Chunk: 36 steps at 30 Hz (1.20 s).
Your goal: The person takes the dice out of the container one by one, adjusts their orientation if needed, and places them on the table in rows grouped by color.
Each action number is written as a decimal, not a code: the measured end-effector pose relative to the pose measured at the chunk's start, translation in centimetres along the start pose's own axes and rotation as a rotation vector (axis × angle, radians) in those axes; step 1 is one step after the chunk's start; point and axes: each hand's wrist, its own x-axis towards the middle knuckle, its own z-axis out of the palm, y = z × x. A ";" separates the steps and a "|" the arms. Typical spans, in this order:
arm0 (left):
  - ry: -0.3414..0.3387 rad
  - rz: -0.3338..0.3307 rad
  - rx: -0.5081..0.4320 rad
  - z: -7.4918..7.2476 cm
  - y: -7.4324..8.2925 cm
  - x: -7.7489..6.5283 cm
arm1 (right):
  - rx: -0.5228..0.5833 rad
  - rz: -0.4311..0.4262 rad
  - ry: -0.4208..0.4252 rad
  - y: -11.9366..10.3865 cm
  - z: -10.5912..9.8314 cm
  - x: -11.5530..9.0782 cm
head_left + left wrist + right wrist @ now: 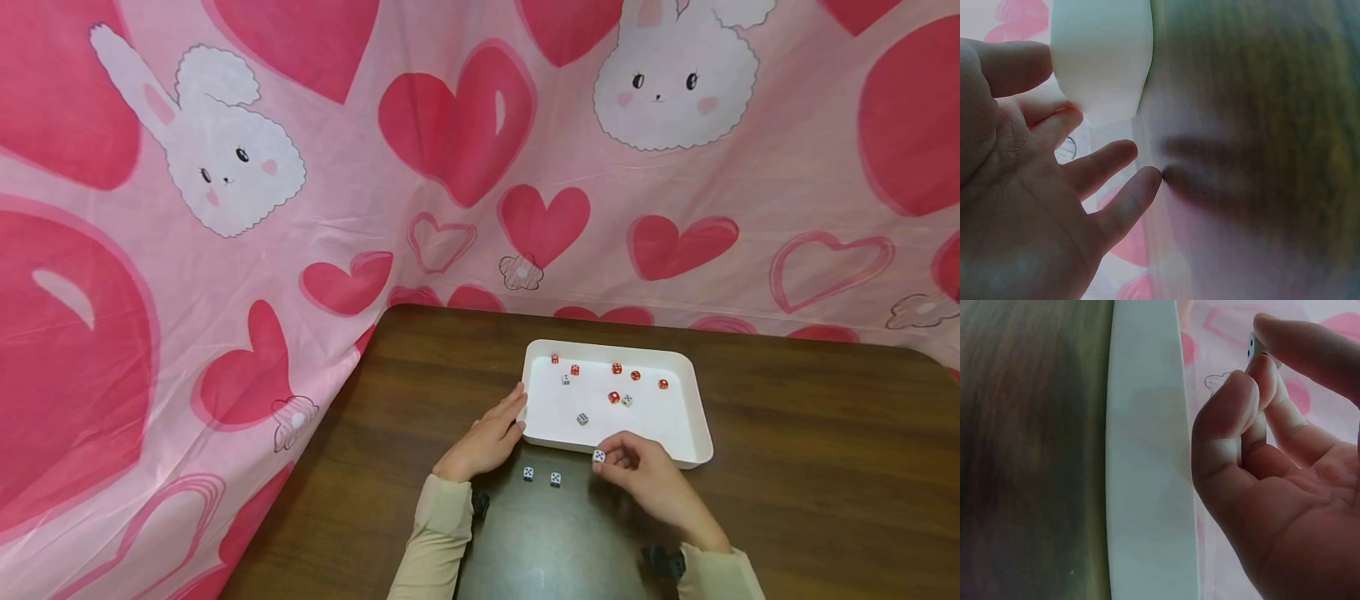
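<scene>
My right hand [647, 477] pinches a white die [598, 457] between thumb and fingertips, just over the near rim of a white tray [693, 417]. In the right wrist view the same die [1252, 347] shows blue pips. My left hand [483, 437] touches the tray's left side with fingers extended; in the left wrist view its fingers [1125, 203] are spread beside the tray wall [1104, 56]. Inside the tray lie several red dice, one of them a red die [617, 368], and a few whitish ones, including a die [582, 419] near the middle.
Two white dice, a left one [528, 473] and a right one [556, 479], sit on the brown wooden table [810, 450] in front of the tray, between my hands. A pink curtain [465, 233] with hearts and rabbits hangs behind and to the left.
</scene>
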 end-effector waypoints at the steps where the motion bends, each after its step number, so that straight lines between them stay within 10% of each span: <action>1: 0.000 -0.001 0.000 0.0 0.0 0.0 | -0.001 -0.002 -0.010 0.1 0.1 0.0; 36: -0.002 0.008 0.000 -0.1 0.0 0.2 | -0.126 0.002 -0.113 0.6 1.6 0.2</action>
